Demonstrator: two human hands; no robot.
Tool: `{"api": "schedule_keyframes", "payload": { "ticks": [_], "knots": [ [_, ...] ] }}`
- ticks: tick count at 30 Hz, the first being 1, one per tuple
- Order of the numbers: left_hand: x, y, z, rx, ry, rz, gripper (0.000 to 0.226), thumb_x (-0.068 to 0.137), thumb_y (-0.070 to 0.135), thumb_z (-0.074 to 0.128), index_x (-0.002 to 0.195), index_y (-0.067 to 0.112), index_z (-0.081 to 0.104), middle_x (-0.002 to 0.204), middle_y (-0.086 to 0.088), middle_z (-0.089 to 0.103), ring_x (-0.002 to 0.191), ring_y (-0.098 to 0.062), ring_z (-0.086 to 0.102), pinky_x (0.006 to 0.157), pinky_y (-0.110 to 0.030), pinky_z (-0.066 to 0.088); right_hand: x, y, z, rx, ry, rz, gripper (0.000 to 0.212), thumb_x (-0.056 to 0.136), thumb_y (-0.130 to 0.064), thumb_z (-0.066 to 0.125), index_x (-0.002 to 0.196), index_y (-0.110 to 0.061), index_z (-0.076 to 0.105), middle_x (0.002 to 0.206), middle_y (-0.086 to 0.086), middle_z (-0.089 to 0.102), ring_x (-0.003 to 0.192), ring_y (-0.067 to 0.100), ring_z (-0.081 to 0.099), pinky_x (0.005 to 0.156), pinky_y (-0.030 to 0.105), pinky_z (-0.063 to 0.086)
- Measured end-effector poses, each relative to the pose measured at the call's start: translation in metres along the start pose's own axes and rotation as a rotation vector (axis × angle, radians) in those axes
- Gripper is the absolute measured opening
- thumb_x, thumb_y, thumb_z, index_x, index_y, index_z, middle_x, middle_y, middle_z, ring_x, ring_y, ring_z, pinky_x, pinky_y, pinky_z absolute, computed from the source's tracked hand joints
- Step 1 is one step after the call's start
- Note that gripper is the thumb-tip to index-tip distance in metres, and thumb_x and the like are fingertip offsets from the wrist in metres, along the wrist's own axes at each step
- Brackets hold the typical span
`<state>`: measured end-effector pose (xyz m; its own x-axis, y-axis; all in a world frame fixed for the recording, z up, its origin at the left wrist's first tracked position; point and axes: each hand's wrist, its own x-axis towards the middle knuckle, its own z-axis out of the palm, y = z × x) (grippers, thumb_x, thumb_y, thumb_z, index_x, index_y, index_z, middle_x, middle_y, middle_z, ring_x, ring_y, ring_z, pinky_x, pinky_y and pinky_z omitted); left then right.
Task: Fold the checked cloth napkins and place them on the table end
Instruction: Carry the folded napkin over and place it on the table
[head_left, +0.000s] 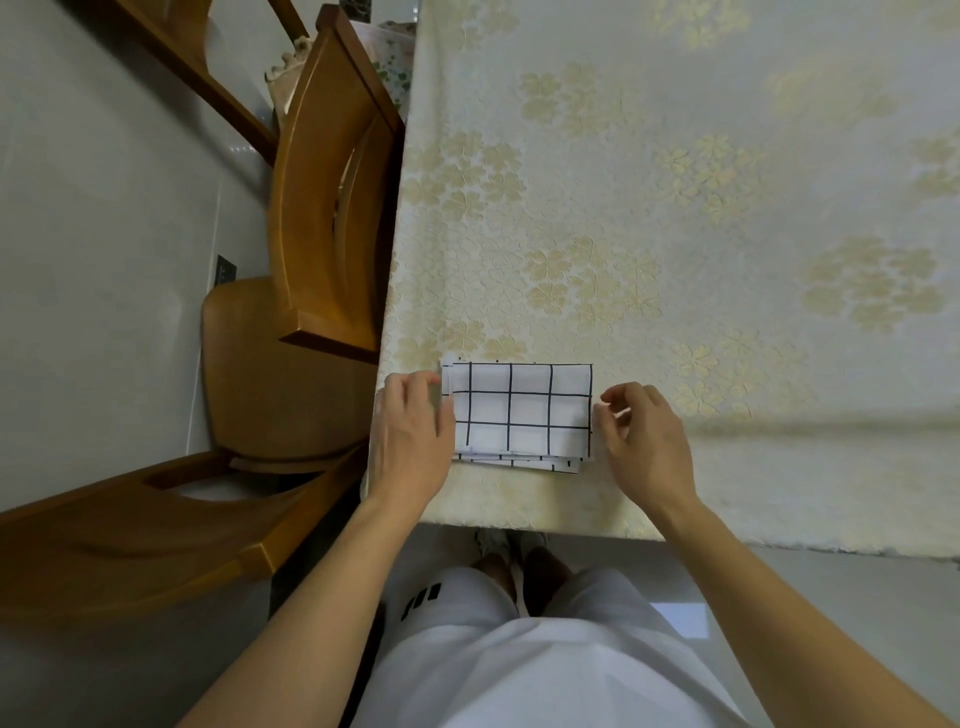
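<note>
Flanking one napkin stack (522, 413), perhaps three napkins: two hands (413, 434) (644, 434), fingers loosely curled.

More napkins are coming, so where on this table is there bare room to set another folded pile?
Bare floral tablecloth stretches beyond and right of the folded white black-checked napkin stack. Crowded: the near left corner, with stack, left hand, right hand and wooden chair.

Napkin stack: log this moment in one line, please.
stack: folded checked napkins at near table corner | left hand touching left edge | right hand at right edge, contact unclear | chair beside table
</note>
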<state>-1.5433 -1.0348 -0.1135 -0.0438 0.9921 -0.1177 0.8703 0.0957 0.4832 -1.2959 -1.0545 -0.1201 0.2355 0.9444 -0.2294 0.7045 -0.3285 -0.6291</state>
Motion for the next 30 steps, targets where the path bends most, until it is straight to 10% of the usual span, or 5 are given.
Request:
{"api": "schedule_keyframes", "payload": {
  "ticks": [4, 10, 19, 30],
  "knots": [
    [-0.013, 0.006, 0.0, 0.203, -0.108, 0.278, 0.041, 0.097, 0.029, 0.049, 0.136, 0.014, 0.052, 0.142, -0.006, 0.048, 0.128, -0.023, 0.047, 0.099, -0.04, 0.044, -0.007, 0.0, -0.003, -0.273, 0.042, -0.394, 0.022, 0.094, -0.015, 0.063, 0.115, -0.008, 0.064, 0.117, 0.008, 0.062, 0.098, 0.027, 0.061, 0.061, 0.039, 0.055],
    [-0.016, 0.006, 0.016, 0.425, -0.292, 0.355, 0.067, 0.099, 0.046, 0.019, 0.157, 0.011, 0.021, 0.166, -0.008, 0.01, 0.153, -0.023, 0.011, 0.123, -0.043, 0.017, -0.01, -0.008, 0.008, -0.543, -0.249, -0.48, 0.064, 0.096, -0.034, 0.032, 0.156, -0.014, 0.026, 0.164, 0.009, 0.024, 0.152, 0.027, 0.019, 0.117, 0.044, 0.029],
    [-0.005, 0.001, 0.031, 0.448, -0.413, 0.3, 0.077, 0.094, 0.057, -0.003, 0.158, 0.015, -0.003, 0.166, -0.002, -0.013, 0.152, -0.017, -0.013, 0.124, -0.04, -0.004, -0.003, -0.01, 0.032, -0.644, -0.402, -0.345, 0.08, 0.091, -0.056, 0.0, 0.16, -0.017, 0.002, 0.168, 0.002, -0.005, 0.155, 0.02, -0.005, 0.124, 0.046, 0.005],
    [-0.004, -0.002, 0.031, 0.442, -0.4, 0.31, 0.066, 0.103, 0.046, 0.015, 0.159, 0.014, 0.0, 0.166, -0.002, -0.012, 0.153, -0.018, -0.01, 0.125, -0.046, 0.005, 0.001, -0.01, 0.032, -0.628, -0.387, -0.35, 0.078, 0.094, -0.059, 0.003, 0.16, -0.018, 0.0, 0.168, 0.001, -0.007, 0.154, 0.019, -0.007, 0.125, 0.047, 0.003]
  ]
}}
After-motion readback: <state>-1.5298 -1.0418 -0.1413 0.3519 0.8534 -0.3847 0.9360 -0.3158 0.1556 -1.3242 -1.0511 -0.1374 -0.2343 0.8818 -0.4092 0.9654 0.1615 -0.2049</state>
